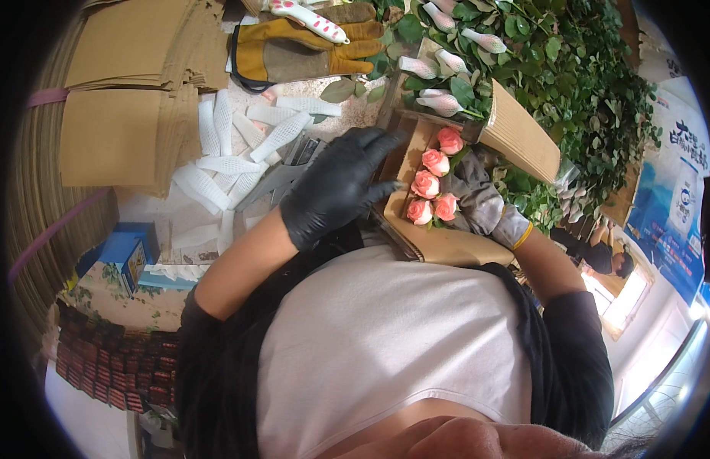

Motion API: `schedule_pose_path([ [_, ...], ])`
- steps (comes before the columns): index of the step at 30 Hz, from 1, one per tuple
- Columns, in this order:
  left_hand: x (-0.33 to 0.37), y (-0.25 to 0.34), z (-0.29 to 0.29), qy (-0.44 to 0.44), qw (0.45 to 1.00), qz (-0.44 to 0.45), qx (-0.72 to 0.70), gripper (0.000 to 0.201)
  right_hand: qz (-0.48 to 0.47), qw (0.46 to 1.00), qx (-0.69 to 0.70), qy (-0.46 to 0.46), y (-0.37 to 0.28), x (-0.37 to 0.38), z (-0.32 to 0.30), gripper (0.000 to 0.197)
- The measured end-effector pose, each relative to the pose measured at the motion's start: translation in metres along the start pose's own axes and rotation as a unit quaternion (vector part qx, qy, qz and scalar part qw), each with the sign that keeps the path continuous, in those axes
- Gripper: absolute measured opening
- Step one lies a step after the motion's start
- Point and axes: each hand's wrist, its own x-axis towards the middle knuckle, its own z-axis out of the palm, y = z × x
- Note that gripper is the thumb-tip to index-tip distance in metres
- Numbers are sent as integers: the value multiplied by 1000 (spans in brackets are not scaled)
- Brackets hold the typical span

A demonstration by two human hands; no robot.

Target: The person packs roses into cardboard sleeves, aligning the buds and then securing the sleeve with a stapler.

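Observation:
My left hand, in a black glove, is open with thumb and fingers apart, at the left edge of a holder lined with brown cardboard. Several pink roses lie with their blooms grouped on that cardboard. Close against the blooms, my right hand in a grey, stained glove is curled around the roses' stems, which it mostly hides. A corrugated cardboard sheet sticks up beyond my right hand. Several rosebuds in white net sleeves lie past the holder among green leaves.
Loose white foam net sleeves lie scattered left of my left hand. Stacked brown cardboard sheets line the far left. Yellow work gloves and a white, pink-spotted tool handle lie at the back. Leafy stems fill the right.

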Motion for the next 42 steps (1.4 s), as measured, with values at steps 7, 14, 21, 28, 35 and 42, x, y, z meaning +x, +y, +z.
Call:
schedule_pose_path([
  [7,16,10,23,17,1000,-11,-5,66,-19,999,25,32,-33,5,-37,65],
  [14,31,20,28,-34,988,98,118,65,44,992,-119,31,-70,-16,-94,33],
  [21,32,28,31,-50,993,39,94,56,138,869,-195,433,-87,-57,-173,28],
  [28,42,31,28,-82,969,110,207,56,250,954,-59,154,-62,-28,-66,30],
  [35,40,37,24,-90,965,78,233,50,297,942,-7,155,-61,-72,-115,22],
  [42,52,50,25,-159,949,145,230,41,417,849,35,324,-60,-142,-133,32],
])
